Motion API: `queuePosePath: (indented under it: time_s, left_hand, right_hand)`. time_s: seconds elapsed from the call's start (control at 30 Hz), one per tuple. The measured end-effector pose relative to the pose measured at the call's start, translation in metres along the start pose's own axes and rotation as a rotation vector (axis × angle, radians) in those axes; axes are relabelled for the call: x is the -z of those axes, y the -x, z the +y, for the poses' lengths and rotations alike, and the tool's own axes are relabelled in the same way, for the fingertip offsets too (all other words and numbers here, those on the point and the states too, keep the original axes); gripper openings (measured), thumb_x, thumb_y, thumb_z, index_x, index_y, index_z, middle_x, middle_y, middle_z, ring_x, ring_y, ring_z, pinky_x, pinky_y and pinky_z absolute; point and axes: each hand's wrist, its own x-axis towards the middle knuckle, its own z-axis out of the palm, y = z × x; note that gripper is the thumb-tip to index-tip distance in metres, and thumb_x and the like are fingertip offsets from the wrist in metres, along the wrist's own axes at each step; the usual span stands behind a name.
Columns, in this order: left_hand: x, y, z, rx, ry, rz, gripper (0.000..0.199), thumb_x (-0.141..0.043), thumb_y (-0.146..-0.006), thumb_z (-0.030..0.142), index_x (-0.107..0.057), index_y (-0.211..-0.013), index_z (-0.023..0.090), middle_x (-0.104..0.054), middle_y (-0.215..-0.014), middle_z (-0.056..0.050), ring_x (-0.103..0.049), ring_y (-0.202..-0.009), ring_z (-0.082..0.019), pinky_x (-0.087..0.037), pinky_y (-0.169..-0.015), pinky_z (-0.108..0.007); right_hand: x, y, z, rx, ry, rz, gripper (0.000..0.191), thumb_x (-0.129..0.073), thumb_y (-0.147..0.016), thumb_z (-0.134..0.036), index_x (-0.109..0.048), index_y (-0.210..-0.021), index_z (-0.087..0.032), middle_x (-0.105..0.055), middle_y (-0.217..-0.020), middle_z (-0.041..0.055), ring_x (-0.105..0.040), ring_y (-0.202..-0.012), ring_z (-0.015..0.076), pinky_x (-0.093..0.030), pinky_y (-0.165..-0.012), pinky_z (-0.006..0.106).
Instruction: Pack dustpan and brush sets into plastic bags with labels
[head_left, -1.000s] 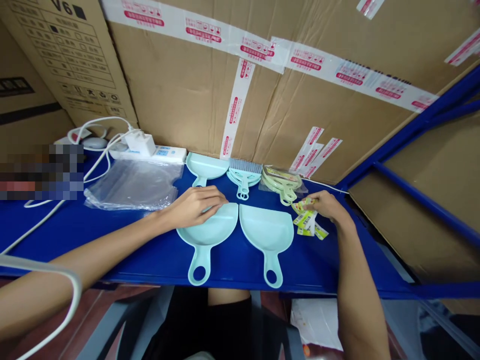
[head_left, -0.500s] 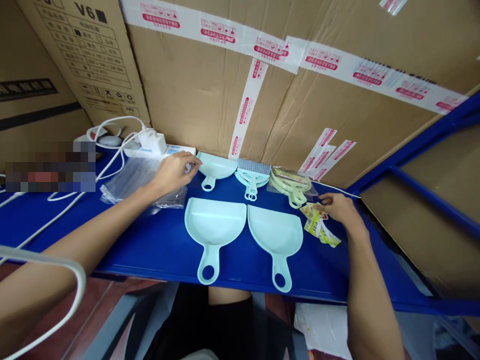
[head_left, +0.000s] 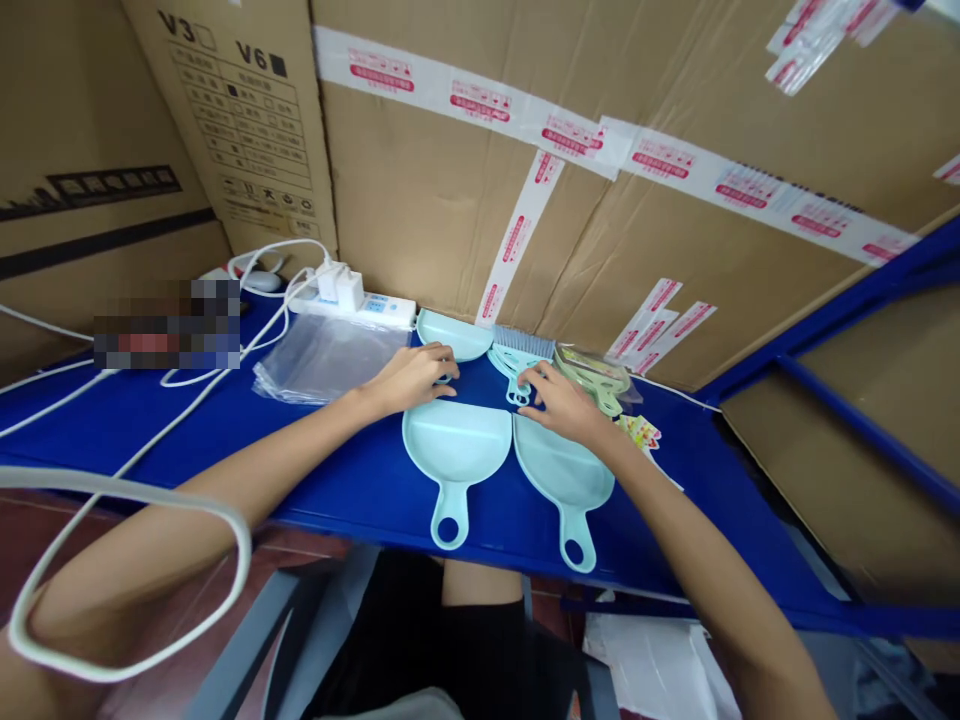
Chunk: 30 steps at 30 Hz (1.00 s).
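My left hand [head_left: 421, 377] is over the handle of the pale blue dustpan [head_left: 456, 335] at the back, fingers curved and apart; part of that handle is hidden. My right hand [head_left: 561, 402] reaches beside the handles of a stacked small dustpan and grey-bristled brush [head_left: 519, 355], thumb and fingers apart. Whether either hand touches a handle is hard to tell. Two more pale blue dustpans lie side by side in front, the left one [head_left: 456, 445] in full view and the right one [head_left: 566, 470] partly under my right hand and wrist.
A green dustpan-and-brush set [head_left: 600, 378] in clear wrapping lies at the back right, near colourful labels [head_left: 641, 432]. Clear plastic bags [head_left: 330, 358] lie left of my left hand, before a white power strip [head_left: 386, 310]. White cables [head_left: 187, 400] cross the blue table [head_left: 337, 490]. Cardboard [head_left: 420, 200] stands behind.
My left hand has moved right from the dustpan's left edge to its handle. My right hand has left the labels and moved left to the brush handles. The view has shifted slightly.
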Motion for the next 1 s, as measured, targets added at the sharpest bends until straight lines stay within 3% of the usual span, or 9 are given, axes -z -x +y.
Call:
queuePosePath:
  time_s: [0.07, 0.2, 0.3, 0.43, 0.53, 0.67, 0.8, 0.9, 1.0]
  left_hand:
    - [-0.002, -0.002, -0.003, 0.023, 0.013, -0.039, 0.013, -0.074, -0.096, 0.027, -0.077, -0.106, 0.020, -0.074, -0.111, -0.008, -0.073, -0.098, -0.024, -0.053, -0.074, -0.029]
    - [-0.006, -0.010, -0.001, 0.051, 0.021, -0.069, 0.015, -0.073, -0.098, 0.026, -0.076, -0.109, 0.017, -0.074, -0.112, -0.009, -0.073, -0.104, -0.024, -0.054, -0.082, -0.031]
    - [-0.008, -0.014, 0.002, 0.035, 0.009, -0.074, 0.015, -0.073, -0.098, 0.029, -0.077, -0.107, 0.018, -0.074, -0.111, -0.008, -0.073, -0.107, -0.025, -0.054, -0.082, -0.031]
    - [-0.008, -0.012, 0.003, 0.022, 0.032, -0.079, 0.016, -0.072, -0.099, 0.031, -0.077, -0.106, 0.018, -0.073, -0.109, -0.008, -0.073, -0.105, -0.025, -0.053, -0.080, -0.031]
    - [-0.005, -0.010, 0.001, 0.044, 0.089, 0.033, 0.028, -0.060, -0.106, 0.038, -0.075, -0.114, 0.016, -0.073, -0.110, -0.010, -0.072, -0.105, -0.026, -0.053, -0.082, -0.033]
    - [0.001, -0.010, -0.007, 0.173, 0.219, 0.291, 0.034, -0.045, -0.111, 0.034, -0.073, -0.103, 0.017, -0.073, -0.100, -0.010, -0.070, -0.096, -0.025, -0.051, -0.082, -0.034]
    - [0.006, -0.011, -0.018, 0.340, 0.325, 0.475, 0.028, -0.050, -0.106, 0.027, -0.071, -0.090, 0.019, -0.074, -0.089, -0.007, -0.068, -0.084, -0.023, -0.048, -0.076, -0.033]
    - [0.010, -0.012, -0.022, 0.448, 0.402, 0.572, 0.030, -0.050, -0.104, 0.031, -0.072, -0.088, 0.020, -0.074, -0.082, -0.004, -0.066, -0.075, -0.020, -0.045, -0.069, -0.031]
    - [0.012, -0.011, -0.021, 0.463, 0.418, 0.582, 0.030, -0.050, -0.103, 0.034, -0.072, -0.088, 0.020, -0.074, -0.079, -0.003, -0.064, -0.070, -0.019, -0.043, -0.067, -0.031]
  right_hand:
    - [-0.007, -0.012, 0.001, -0.030, -0.029, -0.016, 0.026, -0.075, -0.085, -0.018, -0.068, -0.110, -0.016, -0.061, -0.122, 0.0128, -0.067, -0.074, 0.0171, -0.057, -0.082, 0.036]
    - [-0.015, -0.015, 0.009, -0.040, -0.130, 0.097, 0.006, -0.067, -0.089, -0.017, -0.072, -0.090, -0.013, -0.060, -0.113, 0.0126, -0.067, -0.069, 0.0143, -0.062, -0.080, 0.037]
    - [-0.011, -0.013, 0.018, -0.033, -0.234, 0.245, 0.019, -0.067, -0.093, -0.032, -0.075, -0.085, -0.017, -0.062, -0.111, 0.0121, -0.069, -0.071, 0.0167, -0.065, -0.073, 0.038]
    - [0.011, -0.016, 0.027, -0.070, -0.329, 0.437, 0.031, -0.075, -0.088, -0.051, -0.077, -0.085, -0.020, -0.067, -0.105, 0.0112, -0.073, -0.088, 0.0245, -0.067, -0.078, 0.042]
    - [0.032, -0.012, 0.018, -0.106, -0.393, 0.568, 0.037, -0.079, -0.085, -0.055, -0.077, -0.089, -0.019, -0.068, -0.107, 0.0099, -0.073, -0.086, 0.0226, -0.068, -0.078, 0.042]
    - [0.049, 0.019, -0.025, -0.043, -0.319, 0.715, 0.021, -0.079, -0.091, -0.041, -0.077, -0.091, -0.020, -0.069, -0.105, 0.0082, -0.074, -0.090, 0.0220, -0.068, -0.080, 0.039]
    - [0.036, 0.066, -0.090, 0.068, -0.091, 0.760, 0.003, -0.078, -0.093, -0.024, -0.075, -0.091, -0.023, -0.073, -0.103, 0.0076, -0.074, -0.092, 0.0225, -0.066, -0.083, 0.038]
    - [0.005, 0.092, -0.132, 0.157, -0.142, 0.671, 0.009, -0.073, -0.095, -0.014, -0.075, -0.097, -0.022, -0.073, -0.104, 0.0088, -0.076, -0.089, 0.0194, -0.066, -0.080, 0.031]
    - [-0.023, 0.102, -0.152, 0.216, -0.240, 0.467, 0.010, -0.065, -0.102, -0.019, -0.074, -0.099, -0.021, -0.072, -0.108, 0.0110, -0.077, -0.090, 0.0179, -0.065, -0.075, 0.026]
